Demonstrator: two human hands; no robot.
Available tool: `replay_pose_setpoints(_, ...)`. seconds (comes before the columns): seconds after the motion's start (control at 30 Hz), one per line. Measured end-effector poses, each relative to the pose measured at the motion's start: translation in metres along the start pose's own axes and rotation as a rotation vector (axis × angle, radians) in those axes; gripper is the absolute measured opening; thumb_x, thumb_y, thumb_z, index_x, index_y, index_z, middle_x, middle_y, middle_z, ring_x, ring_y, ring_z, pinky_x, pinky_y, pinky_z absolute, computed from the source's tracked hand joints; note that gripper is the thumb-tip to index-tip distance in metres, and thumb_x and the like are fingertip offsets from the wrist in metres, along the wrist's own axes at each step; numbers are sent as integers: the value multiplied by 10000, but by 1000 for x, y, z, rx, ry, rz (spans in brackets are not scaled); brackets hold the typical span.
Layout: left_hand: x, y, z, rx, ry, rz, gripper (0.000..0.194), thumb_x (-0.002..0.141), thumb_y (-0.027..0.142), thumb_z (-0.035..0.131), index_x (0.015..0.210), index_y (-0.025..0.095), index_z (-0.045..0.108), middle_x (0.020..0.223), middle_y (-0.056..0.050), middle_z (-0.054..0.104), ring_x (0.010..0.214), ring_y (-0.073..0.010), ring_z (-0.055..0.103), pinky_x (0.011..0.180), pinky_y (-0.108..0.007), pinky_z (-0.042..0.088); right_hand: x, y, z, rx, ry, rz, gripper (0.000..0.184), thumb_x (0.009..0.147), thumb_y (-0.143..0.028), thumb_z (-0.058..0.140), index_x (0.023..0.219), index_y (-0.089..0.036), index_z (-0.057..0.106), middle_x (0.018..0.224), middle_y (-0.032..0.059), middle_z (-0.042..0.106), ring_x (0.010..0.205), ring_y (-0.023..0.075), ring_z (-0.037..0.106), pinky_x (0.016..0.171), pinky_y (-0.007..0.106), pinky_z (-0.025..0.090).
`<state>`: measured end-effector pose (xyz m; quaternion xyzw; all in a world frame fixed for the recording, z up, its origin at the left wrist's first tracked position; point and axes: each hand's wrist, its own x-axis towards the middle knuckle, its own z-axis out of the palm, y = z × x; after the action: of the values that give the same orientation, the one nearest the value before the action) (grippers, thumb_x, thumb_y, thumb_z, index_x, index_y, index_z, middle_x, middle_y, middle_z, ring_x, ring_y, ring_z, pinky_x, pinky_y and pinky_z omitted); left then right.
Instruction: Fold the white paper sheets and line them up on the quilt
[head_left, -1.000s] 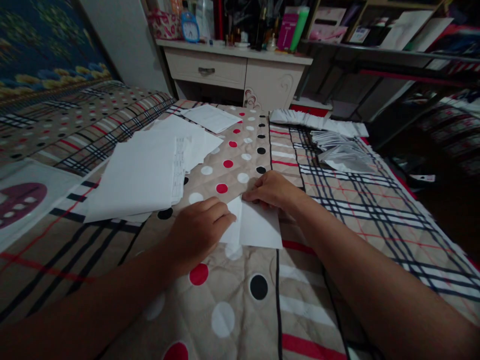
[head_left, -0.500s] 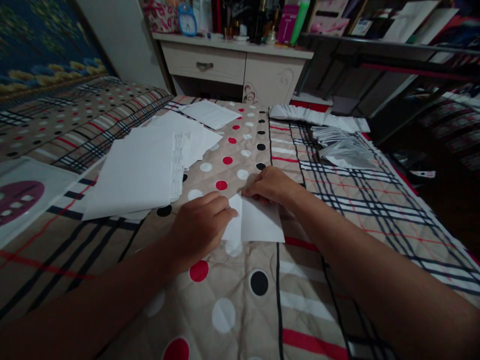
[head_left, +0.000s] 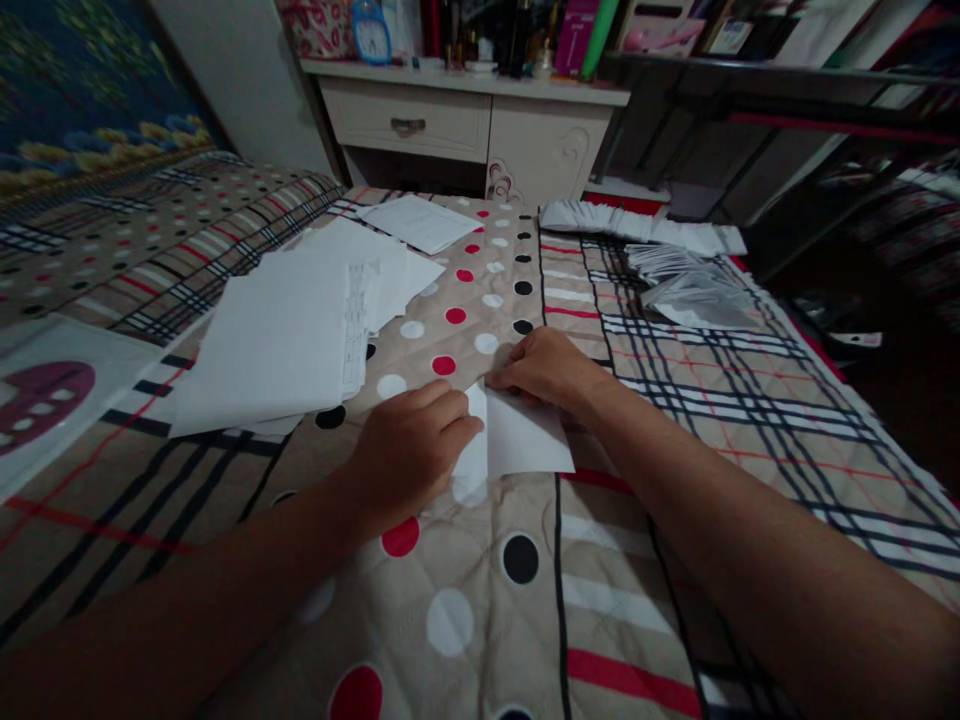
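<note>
One white sheet (head_left: 529,442): plain and small, lying on the patterned bedspread (head_left: 517,625) between the two hands; an upright crease divides it into a brighter left part and a greyer right part, and the lower right corner is pointed and uncovered.
Sheet's covered areas: the left side runs under the left hand (head_left: 417,440), and part of the upper right lies beneath the right hand (head_left: 546,368).
Left fingers: curled in together, with the thumb reaching onto the paper; whether they pinch its edge is hidden.
Right fingers: thumb and forefinger grasping the sheet's top edge by the crease, the others bent under the palm.
Paper stack (head_left: 270,340): larger white sheets, left of the hands, overlapping unevenly, with faint print along the right edge.
Far papers (head_left: 424,222): a small pile just beyond the stack.
Folded papers (head_left: 637,226): a long row of pale pieces, far right on the bedspread.
Loose bundle (head_left: 694,285): thin, fanned pieces just nearer than that row.
Dresser (head_left: 405,125): pale, with a drawer handle, beyond the bedspread.
</note>
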<state>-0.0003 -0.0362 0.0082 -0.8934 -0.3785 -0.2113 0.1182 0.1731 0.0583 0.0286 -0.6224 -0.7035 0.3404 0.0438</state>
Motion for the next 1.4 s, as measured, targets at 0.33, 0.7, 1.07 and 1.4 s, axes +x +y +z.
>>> replay_pose_setpoints(0.33,3,3,-3,-133,-79,-73,203,886,153,529,765,136,690,726,-53,580,747,-194,535,650,-324,454,-2,1,0,-26,12,-8,258,684,-406,675,612,-158,668,521,38,617,457,122,498,450,248,334)
replay_pose_setpoints(0.7,2,-7,13,-337,58,-199,189,837,78,630,1021,96,668,1055,-106,684,927,-191,667,815,-335,572,-3,2,-1,-21,11,-26,245,711,-381,665,600,-163,658,532,49,631,459,133,511,458,262,349)
replay_pose_setpoints(1.07,5,-15,20,-285,-32,-92,233,854,101,613,1076,103,685,1162,-124,702,994,-200,691,886,-351,571,-11,0,-2,-57,45,-55,279,745,-405,643,593,-171,654,502,24,594,459,119,469,476,263,324)
replay_pose_setpoints(1.4,-4,-6,13,-194,-251,-156,374,866,200,633,1239,176,627,1392,-106,551,1063,-217,627,901,-372,533,-33,26,14,-49,463,-283,204,747,-353,712,872,-193,689,849,29,679,720,149,587,622,251,387)
